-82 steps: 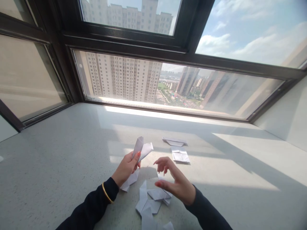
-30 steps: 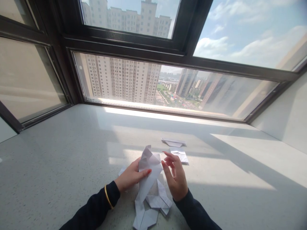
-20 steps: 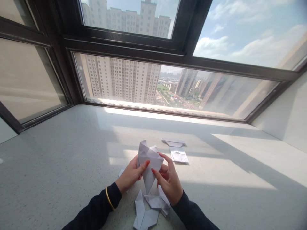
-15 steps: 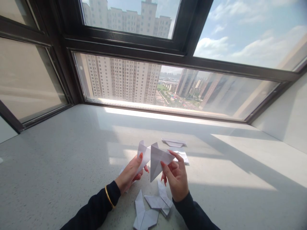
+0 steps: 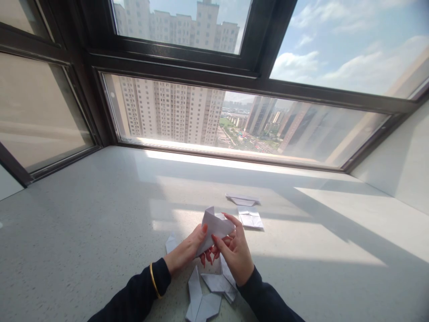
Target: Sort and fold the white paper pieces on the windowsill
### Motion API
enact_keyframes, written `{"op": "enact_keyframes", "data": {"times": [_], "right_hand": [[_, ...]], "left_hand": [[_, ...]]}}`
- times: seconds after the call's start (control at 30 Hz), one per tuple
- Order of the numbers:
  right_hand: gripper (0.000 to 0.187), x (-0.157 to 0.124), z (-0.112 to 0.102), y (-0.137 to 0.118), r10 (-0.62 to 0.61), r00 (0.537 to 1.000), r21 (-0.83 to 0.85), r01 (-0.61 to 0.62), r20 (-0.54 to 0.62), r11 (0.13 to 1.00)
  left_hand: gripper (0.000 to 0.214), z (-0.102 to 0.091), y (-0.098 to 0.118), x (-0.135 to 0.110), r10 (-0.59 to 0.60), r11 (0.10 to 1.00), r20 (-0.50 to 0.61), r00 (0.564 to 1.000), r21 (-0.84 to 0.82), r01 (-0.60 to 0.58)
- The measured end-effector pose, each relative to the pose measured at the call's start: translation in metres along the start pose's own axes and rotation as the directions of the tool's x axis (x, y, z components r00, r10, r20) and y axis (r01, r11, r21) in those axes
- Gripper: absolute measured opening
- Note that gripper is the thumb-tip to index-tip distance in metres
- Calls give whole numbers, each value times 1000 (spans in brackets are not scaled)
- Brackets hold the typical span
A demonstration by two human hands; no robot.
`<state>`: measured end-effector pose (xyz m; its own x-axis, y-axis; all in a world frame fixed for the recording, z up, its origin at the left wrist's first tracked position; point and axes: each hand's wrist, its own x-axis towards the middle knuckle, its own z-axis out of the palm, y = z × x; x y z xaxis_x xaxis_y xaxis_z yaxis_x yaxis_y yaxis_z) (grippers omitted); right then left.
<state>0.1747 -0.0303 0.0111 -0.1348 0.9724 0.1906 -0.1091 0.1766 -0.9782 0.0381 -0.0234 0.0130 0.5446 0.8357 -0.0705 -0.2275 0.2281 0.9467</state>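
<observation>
Both hands are closed on a folded white paper (image 5: 214,226), raised a little above the counter. My left hand (image 5: 187,248) pinches its left side, thumb on the near face and the other fingers behind. At the right edge, my right hand (image 5: 238,257) grips with thumb and fingers. A pointed flap stands up at the top left of the paper. Whether it is one sheet or two pieces laid together I cannot tell. Below the hands lie folded paper pieces (image 5: 203,304), pointed and angled, some partly covered by my right hand and sleeve.
Beyond my right hand lie a square folded paper (image 5: 250,218) and a narrow boat-shaped folded paper (image 5: 243,200). Another folded paper (image 5: 171,243) shows behind my left wrist. The speckled pale counter (image 5: 100,232) runs up to a dark-framed window (image 5: 214,154).
The two paper parts, apart half a second ago, now overlap as one shape. My right hand has moved slightly left and down, and my left hand slightly right.
</observation>
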Motion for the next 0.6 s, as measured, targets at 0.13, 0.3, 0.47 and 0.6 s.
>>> {"op": "enact_keyframes", "data": {"times": [0.13,0.3,0.47,0.6], "right_hand": [[45,1,0,2,21,1000,-12,-21,3,1000],[42,1,0,4,40,999,-9,-39,20,999],[39,2,-1,8,-24,1000,-51,24,-2,998],[36,3,-4,13,-90,995,-154,83,-40,985]], "left_hand": [[48,-1,-1,0,-30,996,-27,999,87,33],[43,1,-3,-2,-4,987,-50,999,159,12],[38,4,-6,-3,52,978,-117,992,205,-28],[40,6,-9,-1,105,971,-163,981,230,-65]]}}
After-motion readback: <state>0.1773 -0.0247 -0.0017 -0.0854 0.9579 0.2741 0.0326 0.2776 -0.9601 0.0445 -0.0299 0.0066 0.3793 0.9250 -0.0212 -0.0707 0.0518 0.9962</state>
